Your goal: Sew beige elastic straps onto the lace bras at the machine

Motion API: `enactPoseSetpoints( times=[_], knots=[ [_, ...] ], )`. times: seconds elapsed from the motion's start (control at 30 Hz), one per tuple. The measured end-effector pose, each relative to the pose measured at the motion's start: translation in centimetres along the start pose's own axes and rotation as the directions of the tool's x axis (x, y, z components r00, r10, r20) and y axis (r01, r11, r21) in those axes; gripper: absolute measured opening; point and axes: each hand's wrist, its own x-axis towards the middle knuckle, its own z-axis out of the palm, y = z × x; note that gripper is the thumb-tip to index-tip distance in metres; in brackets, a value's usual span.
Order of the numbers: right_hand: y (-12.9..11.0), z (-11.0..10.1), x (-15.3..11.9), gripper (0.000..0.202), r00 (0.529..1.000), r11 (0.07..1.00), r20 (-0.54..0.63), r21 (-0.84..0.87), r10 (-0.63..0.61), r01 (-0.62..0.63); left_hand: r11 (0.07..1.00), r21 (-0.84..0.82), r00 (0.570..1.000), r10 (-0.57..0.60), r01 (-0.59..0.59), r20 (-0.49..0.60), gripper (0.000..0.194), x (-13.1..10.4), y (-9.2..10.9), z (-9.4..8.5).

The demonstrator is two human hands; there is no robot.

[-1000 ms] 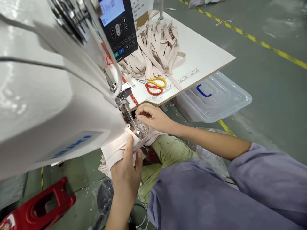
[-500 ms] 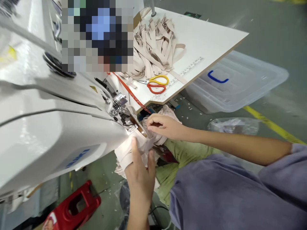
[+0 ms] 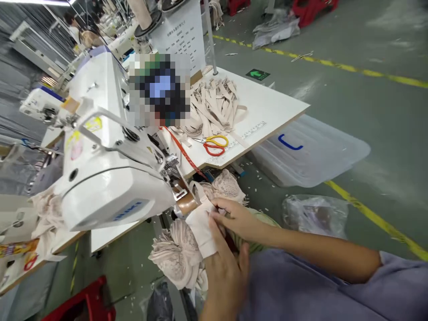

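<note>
A pale beige bra point(image 3: 202, 225), its smooth band toward me, lies just off the narrow metal arm of a white sewing machine point(image 3: 110, 191). At the band's edge, my right hand point(image 3: 239, 220) pinches the cloth between thumb and fingers. My left hand point(image 3: 224, 267) is on the band from below, index finger stretched along it and thumb apart; its other fingers are hidden under the cloth. Lace cups point(image 3: 180, 254) hang bunched at the left of the band. More lace cups point(image 3: 229, 187) lie beyond my right hand, below the table edge.
On the white table point(image 3: 277, 104) are a heap of beige straps point(image 3: 217, 104) and yellow-and-red scissors point(image 3: 216, 145). An orange-red strip point(image 3: 183, 154) runs over its edge. A clear plastic bin point(image 3: 310, 156), a plastic bag point(image 3: 314, 216) and a red stool point(image 3: 83, 303) stand around.
My view has swung up and back, showing more of the room. The band has come away from the machine's needle area toward me, and both hands have drawn closer together.
</note>
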Motion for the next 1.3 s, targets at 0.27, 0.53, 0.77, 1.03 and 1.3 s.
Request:
enactPoseSetpoints(
  times=[0.27,0.53,0.77,1.03,1.3],
  knots=[
    [-0.4,-3.6,-2.0,0.025,0.979,0.939,0.138,0.289,0.152,-0.187,0.88,-0.468,0.988,-0.013,0.084,0.153,0.043,-0.6,-0.9,-2.0],
    [-1.9,-4.2,-1.8,0.02,0.944,0.998,0.33,0.061,0.012,-0.034,0.912,-0.362,0.972,0.228,-0.194,0.054,0.058,3.5,-2.1,-5.6],
    [-2.2,-4.4,-1.6,0.014,0.825,0.75,0.478,-0.416,-0.302,0.515,0.89,-0.21,0.905,0.422,-0.404,0.05,0.006,4.3,-4.3,-5.0],
    [-1.1,-3.5,-2.0,0.024,0.665,0.319,0.503,-0.609,-0.552,0.726,0.728,0.219,0.683,0.685,-0.65,-0.251,0.032,1.6,-6.3,-3.9],
    [-1.7,-2.7,-1.6,0.02,0.644,0.391,0.444,-0.536,-0.624,0.748,0.765,0.134,0.717,0.639,-0.629,-0.28,0.028,1.9,-6.5,-4.3]
  ],
)
